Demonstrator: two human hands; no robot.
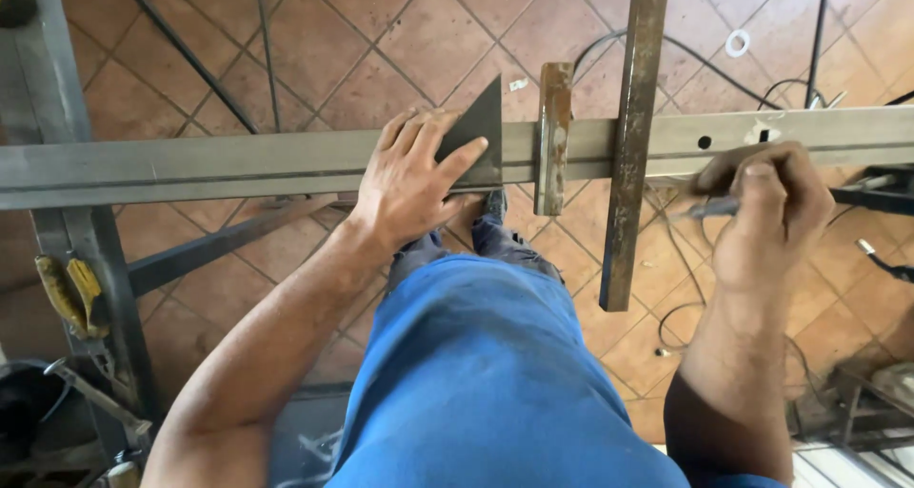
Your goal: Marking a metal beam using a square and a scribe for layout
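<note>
A long grey steel bar [219, 164] runs across the view at waist height. My left hand [414, 179] presses a dark triangular metal plate [476, 131] flat on top of it, fingers spread over the plate's lower edge. My right hand [766, 212] is closed around a thin pen-like marking tool [709, 208] whose tip points left, just below the bar near two small holes [705, 142]. A short rusty flat piece [553, 136] and a long rusty flat bar [633, 136] lie crosswise over the grey bar between my hands.
Terracotta floor tiles [381, 40] lie below, crossed by cables [685, 55] and thin rods [181, 50]. A steel frame upright [57, 117] stands at left with yellow-handled pliers [71, 293] and a hammer [95, 393] near it. More metal gear sits at the right edge.
</note>
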